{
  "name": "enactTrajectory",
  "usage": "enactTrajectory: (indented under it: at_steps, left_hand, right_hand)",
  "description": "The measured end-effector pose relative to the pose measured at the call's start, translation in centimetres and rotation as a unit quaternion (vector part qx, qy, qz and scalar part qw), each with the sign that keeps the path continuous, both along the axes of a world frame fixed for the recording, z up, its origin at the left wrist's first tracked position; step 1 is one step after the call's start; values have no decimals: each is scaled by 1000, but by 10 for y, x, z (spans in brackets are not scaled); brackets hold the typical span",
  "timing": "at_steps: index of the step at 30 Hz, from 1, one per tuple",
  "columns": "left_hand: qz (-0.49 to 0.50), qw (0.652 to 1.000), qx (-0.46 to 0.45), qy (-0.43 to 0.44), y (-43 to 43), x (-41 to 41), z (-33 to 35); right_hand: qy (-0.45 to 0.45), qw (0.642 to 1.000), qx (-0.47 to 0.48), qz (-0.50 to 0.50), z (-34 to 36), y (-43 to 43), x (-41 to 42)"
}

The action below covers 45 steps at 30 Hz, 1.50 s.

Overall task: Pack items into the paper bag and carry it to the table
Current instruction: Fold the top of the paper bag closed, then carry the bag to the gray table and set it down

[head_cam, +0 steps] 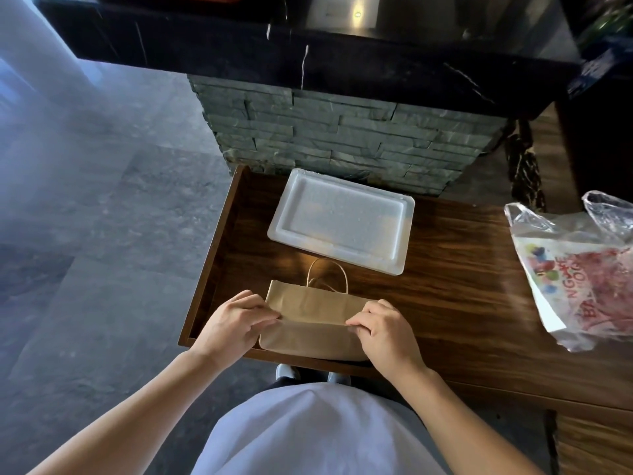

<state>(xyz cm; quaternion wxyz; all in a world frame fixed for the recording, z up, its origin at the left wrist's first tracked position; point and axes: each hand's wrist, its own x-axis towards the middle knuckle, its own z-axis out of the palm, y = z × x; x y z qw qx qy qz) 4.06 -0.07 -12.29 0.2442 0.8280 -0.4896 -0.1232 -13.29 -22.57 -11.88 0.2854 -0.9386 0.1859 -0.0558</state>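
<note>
Head view: a flat, folded brown paper bag (313,323) is seen lying on a dark wooden table (445,289), at the near left corner, directly at 12 o'clock from the person's torso. The bag is folded across its width; its twisted paper handle (327,275) is seen arching up from the far edge and resting on the wood. The left hand (233,323) is placed at the bag's 9 o'clock edge, fingers curled and pinching the fold line between thumb and fingertips. The right hand (383,329) is placed at the bag's 3 o'clock edge, likewise curled, with the fold pinched. Both hands are in contact with the paper. A white foam tray (342,221), shallow and rectangular, is noted at 12 o'clock from the bag, near it but apart, lying flat and slightly rotated. A printed plastic bag (579,272) with red lettering is noted at 3 o'clock, well apart, at the table's right side; its contents cannot be told. A stacked-stone pillar (342,138) under a black marble counter (274,56) is recorded beyond the tray. Grey stone floor (85,217) is recorded at 9 o'clock.
</note>
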Motion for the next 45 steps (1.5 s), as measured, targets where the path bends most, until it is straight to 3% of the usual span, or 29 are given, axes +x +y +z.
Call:
enactTrajectory:
  at_steps: [4,7,11,14,19,25,29,33,38,45]
  left_hand:
    - [93,993,16,77,3,11,1]
    - [137,981,14,134,0,9,-3]
    - [161,969,26,187,-5,-5,-11]
    - [227,950,15,213,-8,-16,-15]
    - [307,922,-51,230,-11,-36,-10]
    - [346,905,-126,215,-3,-45,15]
    - [360,893,-192,190,21,-44,38]
    - [389,879,-244,128,63,-46,57]
    - [447,846,-268,113,154,-70,68]
    - [570,764,-292,75,367,-152,66]
  right_hand:
    - [7,999,31,-12,2,-15,-2]
    - [-8,994,61,-91,-7,-29,-15]
    - [34,959,202,-197,-26,-27,-32]
    - [46,922,313,-224,-35,-23,-35]
    - [47,918,354,-171,-34,-29,-33]
    - [-23,912,387,-134,-13,-38,-11]
    - [-65,887,447,-100,12,-30,15]
    - [-40,870,488,-56,33,3,33]
    - [-18,846,532,-16,50,94,69]
    - [18,849,495,185,60,304,103]
